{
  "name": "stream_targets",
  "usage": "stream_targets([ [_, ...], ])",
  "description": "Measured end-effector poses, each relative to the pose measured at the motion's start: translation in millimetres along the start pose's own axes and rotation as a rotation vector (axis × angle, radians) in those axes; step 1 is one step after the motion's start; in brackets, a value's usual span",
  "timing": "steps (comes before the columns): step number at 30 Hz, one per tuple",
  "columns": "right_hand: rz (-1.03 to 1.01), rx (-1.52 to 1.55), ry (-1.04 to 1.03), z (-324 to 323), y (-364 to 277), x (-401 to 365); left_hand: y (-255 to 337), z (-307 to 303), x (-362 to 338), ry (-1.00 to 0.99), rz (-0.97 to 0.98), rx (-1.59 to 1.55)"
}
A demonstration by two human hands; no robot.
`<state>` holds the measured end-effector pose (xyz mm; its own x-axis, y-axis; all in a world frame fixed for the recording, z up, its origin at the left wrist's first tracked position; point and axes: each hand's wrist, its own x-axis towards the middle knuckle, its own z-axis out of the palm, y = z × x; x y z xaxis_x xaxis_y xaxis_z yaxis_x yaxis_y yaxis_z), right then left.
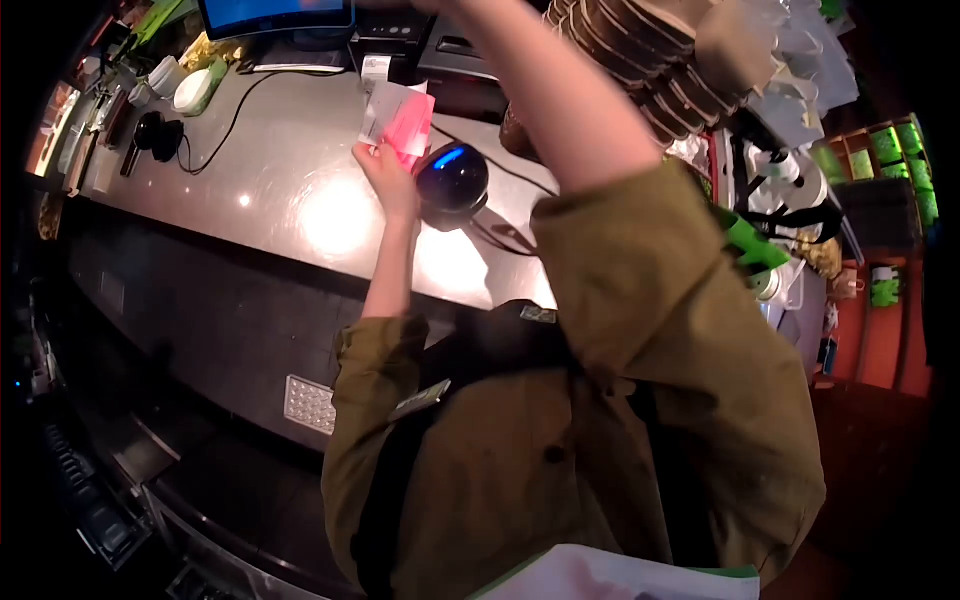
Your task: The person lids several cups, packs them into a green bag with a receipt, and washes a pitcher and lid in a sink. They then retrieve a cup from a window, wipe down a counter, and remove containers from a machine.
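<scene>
My left hand pinches paper slips above the metal counter, the printed side partly showing. Their right part glows pink-red. Just right of that hand stands a round black device with a blue light strip, which looks like a desktop scanner. My right arm reaches far forward across the view. Only a sliver of my right hand shows at the top edge, in front of the monitor; its fingers are cut off.
A black printer with a paper strip hanging out stands behind the slips. Stacked brown bowls rise at the upper right. Black cables cross the metal counter. A white tub sits at the far left.
</scene>
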<state>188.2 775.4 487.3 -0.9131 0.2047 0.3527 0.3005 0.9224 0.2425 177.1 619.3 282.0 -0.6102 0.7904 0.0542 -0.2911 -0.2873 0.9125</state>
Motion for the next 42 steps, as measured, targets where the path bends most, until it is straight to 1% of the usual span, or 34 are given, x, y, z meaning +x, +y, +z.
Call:
stream_targets([
  [2, 0.600, 0.524, -0.088, -2.7, -69.3, -81.5, 6.7, 0.0, -7.3, 0.022, 0.127, 0.178],
  [3, 0.600, 0.520, -0.069, 30.2, -87.0, -122.3, 7.3, -4.4, -3.5, 0.009, 0.137, 0.176],
  [4, 0.750, 0.438, -0.310, 24.1, -114.3, -154.9, 2.6, -14.1, -1.8, 0.003, 0.139, 0.171],
  [5, 0.877, 0.446, -0.416, 32.6, -134.5, -179.6, -0.2, -21.1, -1.9, 0.000, 0.135, 0.167],
  [6, 0.933, 0.426, -0.505, 37.4, -152.8, -192.6, 2.2, -21.7, -1.9, -0.031, 0.110, 0.211],
  [7, 0.984, 0.552, -0.369, 40.3, -165.1, -197.8, 7.8, -22.4, -1.4, -0.065, 0.086, 0.260],
  [8, 1.012, 0.535, -0.280, 49.3, -169.2, -199.9, 14.8, -23.7, 2.3, -0.103, 0.071, 0.311],
  [10, 0.969, 0.603, -0.191, 52.8, -163.3, -202.5, -15.2, -38.2, 25.2, -0.142, 0.182, 0.307],
  [11, 0.895, 0.588, -0.194, 55.7, -157.6, -207.7, -20.2, -43.5, 31.1, -0.151, 0.236, 0.272],
  [12, 0.829, 0.562, -0.195, 58.1, -150.5, -215.6, 6.6, -43.3, 23.6, -0.203, -0.047, 0.107],
  [14, 0.698, 0.420, 0.177, 65.9, -146.0, -219.4, 40.2, -32.2, 12.0, -0.245, -0.065, -0.171],
  [15, 0.734, 0.547, 0.302, 52.3, -144.7, -210.4, 72.0, -19.2, -5.0, -0.294, -0.049, -0.189],
  [16, 0.761, 0.686, 0.429, 35.8, -147.3, -200.8, 85.9, -12.9, -16.2, -0.349, -0.049, -0.288],
  [18, 0.829, 1.492, 0.556, 8.2, -150.2, -192.7, 94.1, -3.4, -34.4, -0.400, -0.003, -0.331],
  [20, 0.860, 1.403, 0.504, -36.7, -154.8, -195.9, 115.6, 9.3, -54.7, -0.531, 0.031, -0.405],
  [21, 0.875, 1.438, 0.505, -46.7, -158.1, -202.2, 117.3, 6.7, -55.5, -0.631, -0.042, -0.579],
  [22, 0.791, 1.382, 0.481, -57.0, -161.2, -212.7, 117.6, 3.3, -56.1, -0.723, -0.138, -0.746],
  [24, 0.716, 1.324, 0.344, -83.1, -170.2, -237.9, 118.1, 7.3, -50.7, -0.767, -0.393, -0.937],
  [25, 0.648, 1.228, 0.336, -87.6, -175.8, -254.1, 126.6, 18.0, -56.9, -0.689, -0.524, -0.991],
  [26, 0.702, 1.166, 0.295, -93.4, -184.3, -271.4, 110.5, 10.3, -49.6, -0.583, -0.433, -0.760],
  [28, 0.823, 1.232, 0.257, -118.5, -200.4, -300.5, 97.3, 11.2, -50.7, -0.979, -0.410, -0.878],
  [30, 0.832, 1.245, 0.231, -130.3, -211.7, -339.5, 132.1, 51.0, -111.7, -0.552, -0.133, -0.504],
  [31, 0.832, 1.272, 0.205, -138.2, -217.7, -360.9, 140.3, 69.2, -141.0, -0.499, 0.055, -0.410],
  [32, 0.828, 1.300, 0.173, -146.5, -222.0, -382.8, 135.1, 73.7, -147.2, -0.660, 0.397, -0.199],
  [33, 0.805, 1.347, 0.147, -154.5, -223.7, -404.8, 130.0, 77.8, -153.4, -0.751, 0.760, -0.056],
  [34, 0.776, 1.397, 0.119, -161.6, -224.9, -425.8, 119.9, 87.4, -168.4, -0.660, 0.872, -0.129],
  [35, 0.713, 1.377, 0.194, -169.7, -223.0, -449.2, 110.0, 96.7, -183.4, -0.559, 0.983, -0.191],
  [36, 0.641, 1.353, 0.264, -178.6, -216.2, -473.3, 99.9, 106.2, -189.6, -0.678, 1.114, -0.207],
  [37, 0.790, 1.309, 0.298, -189.7, -202.8, -500.6, 89.8, 115.4, -195.8, -0.811, 1.235, -0.230],
  [38, 0.935, 1.262, 0.328, -199.0, -182.2, -525.7, 111.1, 134.9, -216.5, -1.165, 1.001, -0.221],
  [39, 1.115, 1.104, 0.428, -196.7, -152.2, -545.7, 132.1, 154.7, -241.1, -1.491, 0.725, -0.202],
  [40, 1.226, 0.897, 0.668, -181.1, -119.0, -560.1, 139.5, 171.5, -264.5, -1.784, 0.407, -0.177],
  [41, 1.269, 0.808, 0.910, -156.1, -83.1, -570.4, 130.2, 187.5, -284.1, -1.700, 0.465, -0.057],
  [42, 1.341, 0.670, 1.025, -123.8, -43.7, -587.6, 117.0, 203.3, -302.3, -1.610, 0.519, 0.064],
])
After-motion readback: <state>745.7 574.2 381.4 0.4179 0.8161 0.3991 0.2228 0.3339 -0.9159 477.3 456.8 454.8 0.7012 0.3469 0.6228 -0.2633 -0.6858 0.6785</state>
